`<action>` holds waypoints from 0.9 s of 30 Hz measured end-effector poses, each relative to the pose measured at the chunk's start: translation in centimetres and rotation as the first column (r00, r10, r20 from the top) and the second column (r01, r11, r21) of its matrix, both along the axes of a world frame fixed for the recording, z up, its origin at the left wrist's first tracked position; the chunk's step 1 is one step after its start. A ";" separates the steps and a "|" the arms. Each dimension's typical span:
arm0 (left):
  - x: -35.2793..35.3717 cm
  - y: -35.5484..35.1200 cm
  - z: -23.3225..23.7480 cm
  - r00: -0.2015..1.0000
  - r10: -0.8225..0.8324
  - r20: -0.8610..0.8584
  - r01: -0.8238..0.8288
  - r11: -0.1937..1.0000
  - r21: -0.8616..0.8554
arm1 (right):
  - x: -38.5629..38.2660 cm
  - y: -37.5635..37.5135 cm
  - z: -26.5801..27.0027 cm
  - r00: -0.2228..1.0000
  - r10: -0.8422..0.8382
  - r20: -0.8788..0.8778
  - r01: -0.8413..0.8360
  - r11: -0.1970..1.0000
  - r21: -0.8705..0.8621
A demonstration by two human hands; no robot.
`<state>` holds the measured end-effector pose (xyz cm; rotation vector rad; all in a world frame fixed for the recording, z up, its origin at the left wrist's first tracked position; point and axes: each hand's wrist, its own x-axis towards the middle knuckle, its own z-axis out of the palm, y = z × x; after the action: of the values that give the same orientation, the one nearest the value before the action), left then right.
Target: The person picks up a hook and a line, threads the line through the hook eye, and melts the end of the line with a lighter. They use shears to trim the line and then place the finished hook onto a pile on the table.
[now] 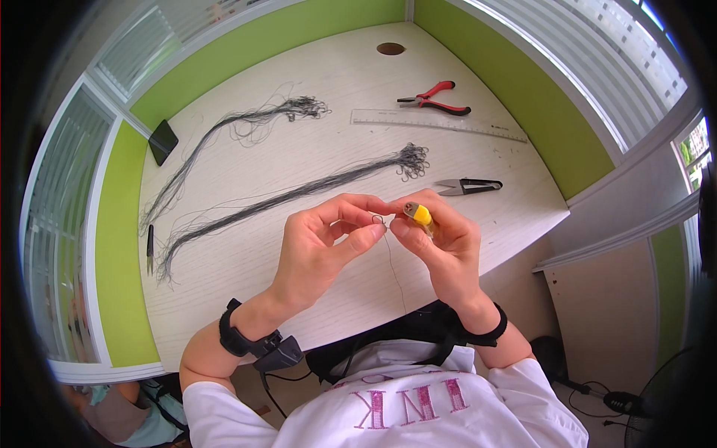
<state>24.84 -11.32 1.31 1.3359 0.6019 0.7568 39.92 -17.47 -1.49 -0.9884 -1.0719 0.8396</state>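
My left hand pinches a small dark hook between thumb and forefinger, above the pale table. A thin dark line hangs from it toward the table's front edge. Close beside it, my right hand is wrapped round a yellow lighter with a metal top. Its thumb and forefinger tips meet near the hook and line. Behind my hands lies a long bundle of dark lines, with a cluster of hooks at its right end.
A second line bundle lies farther back. Red-handled pliers, a clear ruler and black-handled snips are on the right. Another pair of snips and a black object are at the left. Green partitions border the table.
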 end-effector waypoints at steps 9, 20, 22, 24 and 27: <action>0.0 0.2 -0.7 0.999 -0.031 0.010 0.030 0.998 0.061 | 0.0 0.3 -0.2 0.875 -0.159 0.457 0.072 0.977 0.202; -0.1 0.1 0.0 0.999 -0.031 0.022 0.033 0.997 -0.068 | 1.7 0.9 0.6 0.707 -0.302 0.640 0.020 0.912 0.409; -0.1 0.1 0.1 0.999 -0.038 0.026 0.040 0.997 -0.071 | 1.9 1.0 0.6 0.708 -0.289 0.644 -0.008 0.909 0.417; -0.1 0.2 0.1 0.998 -0.048 0.032 0.050 0.996 -0.076 | 1.9 1.0 0.7 0.701 -0.283 0.655 -0.024 0.908 0.418; -0.1 0.2 -0.1 0.998 -0.063 0.025 0.065 0.994 -0.084 | 2.1 1.0 0.7 0.691 -0.267 0.672 -0.045 0.912 0.408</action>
<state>24.70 -11.11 1.24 1.2610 0.5648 0.6858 41.98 -16.51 -0.80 -1.0364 -1.7524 0.0659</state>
